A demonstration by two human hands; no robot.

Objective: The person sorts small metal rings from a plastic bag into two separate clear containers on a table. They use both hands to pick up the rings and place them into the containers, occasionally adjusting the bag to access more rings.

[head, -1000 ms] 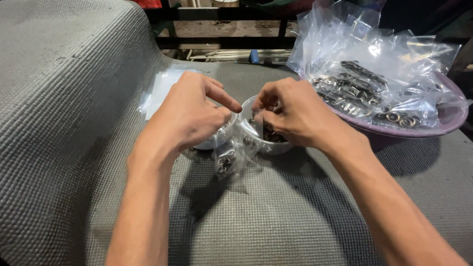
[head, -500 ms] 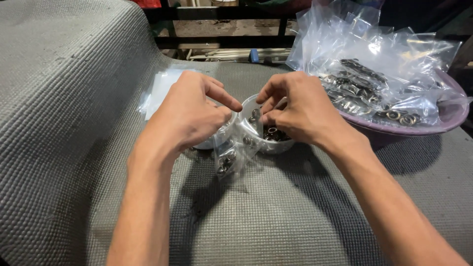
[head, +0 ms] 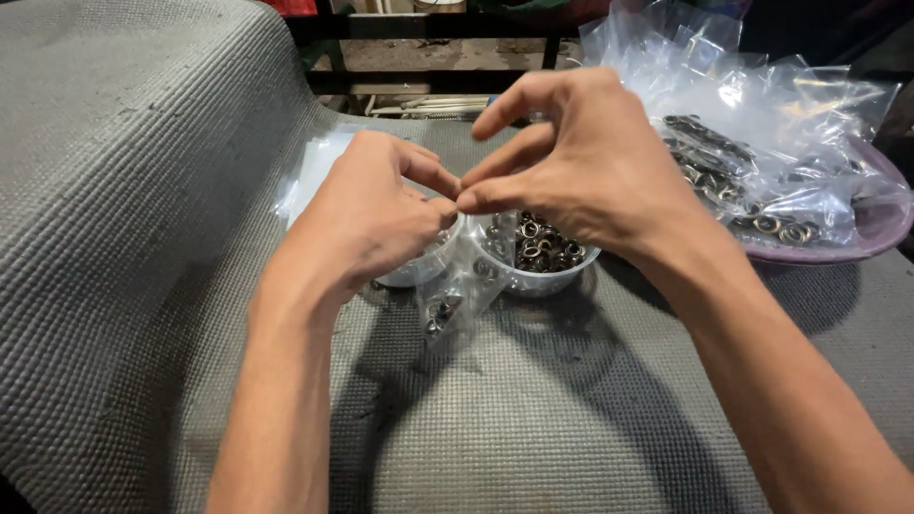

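Metal rings (head: 541,246), small and dark, fill a clear plastic bowl (head: 533,276) that sits on the grey ribbed mat (head: 571,419) covering the surface, just below the centre of the view. Both hands meet directly above it. The left hand (head: 367,219) comes in from 7 o'clock and the right hand (head: 581,162) from 4 o'clock; their fingertips touch at the middle, right over the bowl's near left rim. Each grip is narrow, thumb pressed towards forefinger, and something tiny may be pinched between them, but it is too small and hidden to tell what. The right hand's other fingers are spread upward towards 12 o'clock.

A second clear bowl (head: 424,266) stands just beside the first at its 9 o'clock, mostly hidden under the left hand, so its contents cannot be seen. A small clear bag (head: 447,305) with a few rings in it lies touching both bowls at about 7 o'clock from the ring bowl. Flat clear plastic (head: 309,176) lies on the mat at 10 o'clock, behind the left wrist.

At 2 o'clock a purple basin (head: 857,243) holds a heap of clear bags (head: 743,124), several with rings inside; the right forearm crosses in front of its near edge. At 12 o'clock the mat ends against a dark rail (head: 419,29) with a dim floor beyond
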